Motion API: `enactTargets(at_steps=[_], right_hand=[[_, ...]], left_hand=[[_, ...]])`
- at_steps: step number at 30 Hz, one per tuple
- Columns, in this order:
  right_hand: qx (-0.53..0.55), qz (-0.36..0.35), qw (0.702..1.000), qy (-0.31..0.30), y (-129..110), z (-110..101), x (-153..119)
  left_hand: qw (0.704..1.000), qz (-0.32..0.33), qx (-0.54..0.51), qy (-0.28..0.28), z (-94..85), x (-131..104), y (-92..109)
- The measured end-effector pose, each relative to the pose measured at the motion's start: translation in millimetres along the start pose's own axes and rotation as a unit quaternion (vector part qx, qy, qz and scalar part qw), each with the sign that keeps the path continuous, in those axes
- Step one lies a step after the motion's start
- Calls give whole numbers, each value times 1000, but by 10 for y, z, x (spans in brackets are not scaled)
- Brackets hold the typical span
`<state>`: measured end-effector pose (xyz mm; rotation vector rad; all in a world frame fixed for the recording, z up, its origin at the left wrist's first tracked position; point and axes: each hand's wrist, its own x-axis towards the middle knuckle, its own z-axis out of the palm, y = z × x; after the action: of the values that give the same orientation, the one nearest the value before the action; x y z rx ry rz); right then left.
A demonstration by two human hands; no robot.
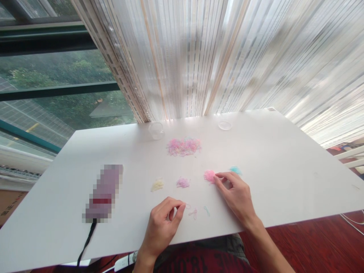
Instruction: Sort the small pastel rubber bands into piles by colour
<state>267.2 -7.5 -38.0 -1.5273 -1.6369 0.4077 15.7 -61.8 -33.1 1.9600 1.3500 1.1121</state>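
My left hand (163, 222) is closed in a pinch near the table's front edge, with a pale pink elastic band (187, 206) at its fingertips. Thumb and forefinger of my right hand (235, 193) come together at the edge of a small pile of pink elastic bands (209, 176); whether a single band is between them is too small to tell. Beside that hand lies a turquoise pile (235, 170). Farther left are a purple pile (183, 182) and a yellow pile (157, 184). A few loose pink bands (193, 213) and a turquoise band (207, 211) lie between my hands.
A larger mixed heap of bands (184, 146) spreads across the white table (136, 159). Behind it stand a clear plastic tub (156, 131) and a clear round lid (225, 125). A blurred-out purple object (105, 191) with a black cable lies left. Striped curtains (193, 57) hang along the back edge.
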Motion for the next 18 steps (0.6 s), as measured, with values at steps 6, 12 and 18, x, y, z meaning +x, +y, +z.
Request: enactTargets(at_steps=[6,12,18], right_hand=[[-7,-6,1000,-13,33,-2,-30],[3,-29,999,19,-18,-44,-68],[46,-81,996,3,-129,-112,-238]], left_hand=[[1000,7,5,13,5,-27,-3],[999,3,31,30,0,-33,-3],[995,-2,97,-11,-3,-5,-16]])
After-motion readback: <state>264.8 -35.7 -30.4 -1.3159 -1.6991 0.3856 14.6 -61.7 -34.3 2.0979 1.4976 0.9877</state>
